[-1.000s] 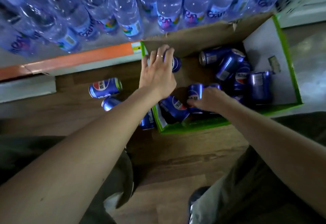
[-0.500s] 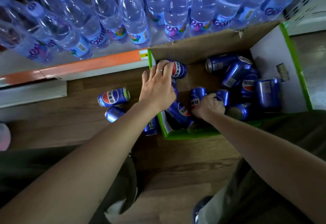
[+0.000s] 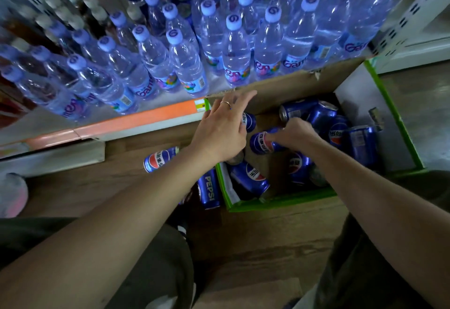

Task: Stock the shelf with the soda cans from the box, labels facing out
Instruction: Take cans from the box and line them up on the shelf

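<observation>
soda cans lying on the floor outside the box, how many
2 that I can see: one on its side left of the box, and one reading PEPSI against the box's left wall. A dark shape beside it may be a third.

left hand [image 3: 222, 128] covers most of one can [image 3: 248, 121], grip unclear | right hand [image 3: 293, 134] hides held can's [image 3: 261, 142] far end | both arms cut by frame edges | floor can [image 3: 209, 190] partly behind left forearm | fingers motion-blurred

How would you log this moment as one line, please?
right hand: grips soda can over box | left hand: fingers extended, holding nothing | shelf: no cans placed
</observation>
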